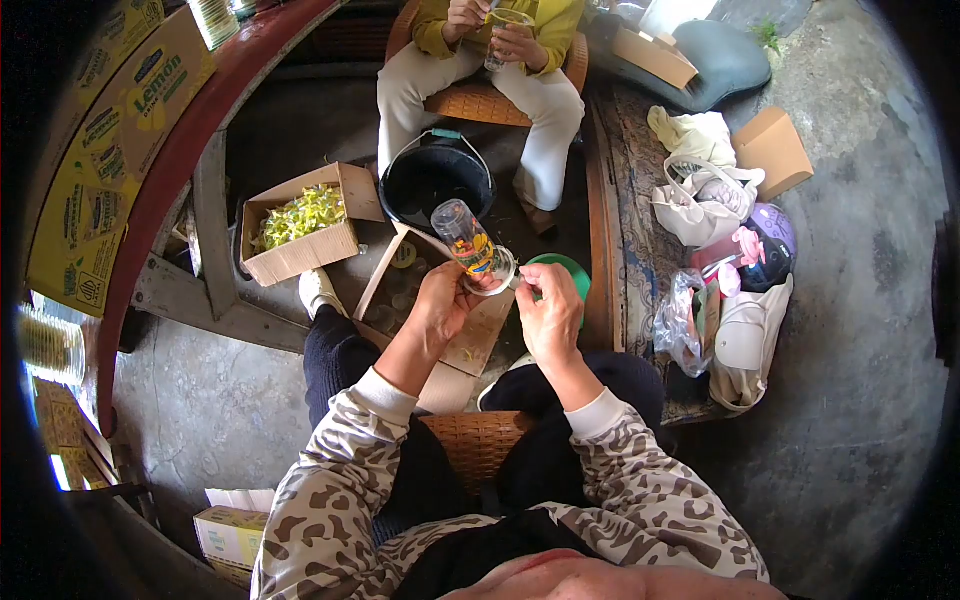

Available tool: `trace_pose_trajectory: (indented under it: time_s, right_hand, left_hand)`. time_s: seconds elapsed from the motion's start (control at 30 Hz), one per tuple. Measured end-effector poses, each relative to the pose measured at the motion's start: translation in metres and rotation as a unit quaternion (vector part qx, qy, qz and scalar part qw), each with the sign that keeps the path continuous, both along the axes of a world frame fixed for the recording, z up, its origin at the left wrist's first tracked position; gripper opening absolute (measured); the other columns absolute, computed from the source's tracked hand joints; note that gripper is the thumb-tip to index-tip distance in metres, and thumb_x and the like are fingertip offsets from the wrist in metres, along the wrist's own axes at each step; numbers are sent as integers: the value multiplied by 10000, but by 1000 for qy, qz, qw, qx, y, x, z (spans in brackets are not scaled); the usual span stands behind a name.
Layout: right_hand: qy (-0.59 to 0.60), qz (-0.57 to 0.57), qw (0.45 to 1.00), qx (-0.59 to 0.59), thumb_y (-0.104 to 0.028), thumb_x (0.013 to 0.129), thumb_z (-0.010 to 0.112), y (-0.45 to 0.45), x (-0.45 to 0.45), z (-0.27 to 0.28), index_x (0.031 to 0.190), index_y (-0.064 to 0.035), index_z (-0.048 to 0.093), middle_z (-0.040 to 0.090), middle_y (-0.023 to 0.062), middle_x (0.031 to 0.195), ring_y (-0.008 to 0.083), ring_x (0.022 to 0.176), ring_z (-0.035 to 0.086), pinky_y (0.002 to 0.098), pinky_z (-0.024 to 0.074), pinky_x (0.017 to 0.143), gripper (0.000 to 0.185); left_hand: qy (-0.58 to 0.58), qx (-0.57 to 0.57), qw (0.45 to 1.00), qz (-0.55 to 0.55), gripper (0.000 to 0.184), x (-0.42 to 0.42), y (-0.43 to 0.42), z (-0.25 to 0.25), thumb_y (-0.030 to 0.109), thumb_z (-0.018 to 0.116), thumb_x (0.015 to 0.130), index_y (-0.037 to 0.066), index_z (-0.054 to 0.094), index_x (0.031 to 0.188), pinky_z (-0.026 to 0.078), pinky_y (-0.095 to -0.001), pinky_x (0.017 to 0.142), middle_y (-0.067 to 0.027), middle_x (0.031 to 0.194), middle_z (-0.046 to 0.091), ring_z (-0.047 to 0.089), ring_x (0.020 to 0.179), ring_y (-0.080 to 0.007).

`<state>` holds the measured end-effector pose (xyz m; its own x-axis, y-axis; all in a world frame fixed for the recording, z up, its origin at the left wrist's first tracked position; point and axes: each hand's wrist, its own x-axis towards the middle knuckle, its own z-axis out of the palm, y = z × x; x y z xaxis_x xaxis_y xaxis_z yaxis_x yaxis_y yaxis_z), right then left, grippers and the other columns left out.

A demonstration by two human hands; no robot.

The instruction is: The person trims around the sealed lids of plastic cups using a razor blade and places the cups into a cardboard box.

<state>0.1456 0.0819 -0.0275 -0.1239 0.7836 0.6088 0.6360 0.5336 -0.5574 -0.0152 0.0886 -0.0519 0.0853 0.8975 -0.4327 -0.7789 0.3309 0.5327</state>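
Note:
My left hand [446, 300] is closed around the lower side of a clear drinking glass [466, 232] with a yellow, red and black print. The glass is tilted, its base pointing up and away from me and its wide rim towards me. At the right side of that rim my right hand [551, 312] is closed in a pinch. What its fingertips grip, if anything, is too small to make out. Below the hands lies an open cardboard box [474, 345] with clear round pieces inside. Partly hidden behind my right hand is a green basin [572, 270].
A black bucket [400, 215] stands ahead, before a seated person [480, 75] holding another clear glass. Left of it, a cardboard box [305, 250] holds yellow-green scraps. Bags and a purple helmet [775, 235] lie on a bench at right. Lemon-drink cartons [125, 130] stand at left.

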Motion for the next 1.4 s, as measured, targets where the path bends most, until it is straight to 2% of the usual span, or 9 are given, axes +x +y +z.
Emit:
trace_pose_trajectory:
  time_s: [0.3, 0.53, 0.63, 0.7, 0.8, 0.93, 1.1, 1.33, 1.4]
  right_hand:
    - [-20, -24, 999, 7, 94, 726, 710, -1, -1, 0, 1057, -26, 581, 647, 125, 857, 253, 766, 675, 356, 546, 692, 375]
    - [-32, -30, 999, 17, 92, 711, 719, -2, -3, 3, 1053, -26, 586, 647, 122, 848, 255, 759, 667, 363, 538, 689, 385]
    - [-20, -34, 999, 5, 88, 712, 718, -2, -3, 3, 1053, -27, 590, 647, 118, 846, 257, 763, 665, 365, 536, 697, 382]
    - [-30, -35, 999, 8, 93, 711, 693, -2, -3, 3, 1059, -48, 593, 644, 99, 838, 283, 786, 650, 388, 531, 685, 389]
    - [-58, -39, 997, 28, 92, 711, 694, -2, -4, 2, 1066, -48, 587, 644, 103, 834, 284, 786, 651, 391, 528, 684, 395]
    - [-71, -30, 997, 29, 81, 717, 694, -2, -5, 3, 1069, -45, 581, 641, 107, 826, 287, 781, 650, 393, 525, 675, 391]
    - [-8, -45, 996, -82, 62, 713, 699, 1, -2, -5, 1082, -37, 571, 632, 115, 817, 289, 797, 646, 402, 522, 689, 402]
    - [-88, -30, 995, 31, 73, 716, 689, -1, -6, 4, 1093, -38, 572, 632, 117, 800, 310, 795, 643, 407, 519, 701, 410]
    - [-53, -46, 997, -14, 75, 719, 691, 7, -3, -4, 1090, -39, 571, 643, 119, 792, 311, 772, 650, 409, 520, 695, 406]
  left_hand:
    - [25, 47, 998, -12, 347, 0, 3, -11, 134, 303, 1049, -68, 550, 1186, 620, -370, 791, -153, 972, 672, 694, 803, -203]
    - [1, 6, 1000, -8, 351, 1, 5, -14, 128, 297, 1045, -71, 550, 1183, 622, -364, 787, -153, 970, 671, 695, 799, -202]
    - [8, -1, 1000, -6, 266, 4, 2, -10, 120, 356, 1039, -39, 532, 1159, 615, -346, 782, -96, 928, 637, 652, 754, -155]
    - [39, 28, 999, -2, 359, 5, 1, -9, 138, 299, 1046, -77, 553, 1180, 610, -388, 837, -177, 1036, 673, 704, 859, -232]
    - [58, 56, 997, 1, 364, 6, 0, -8, 145, 300, 1046, -75, 559, 1177, 600, -400, 864, -190, 1076, 672, 705, 905, -253]
    - [72, 59, 996, -4, 362, 3, 1, -9, 150, 306, 1046, -69, 566, 1172, 599, -399, 864, -193, 1106, 667, 703, 929, -265]
    - [82, 50, 995, -17, 351, 2, 1, -8, 161, 332, 1042, -45, 578, 1184, 601, -368, 837, -148, 1097, 677, 703, 924, -226]
    - [93, 44, 995, -3, 349, 4, 2, -11, 162, 335, 1051, -54, 569, 1195, 606, -362, 823, -157, 1089, 681, 706, 920, -233]
    - [60, 3, 997, -48, 335, 5, 0, -8, 157, 354, 1052, -58, 561, 1204, 611, -354, 806, -171, 1095, 677, 709, 912, -237]
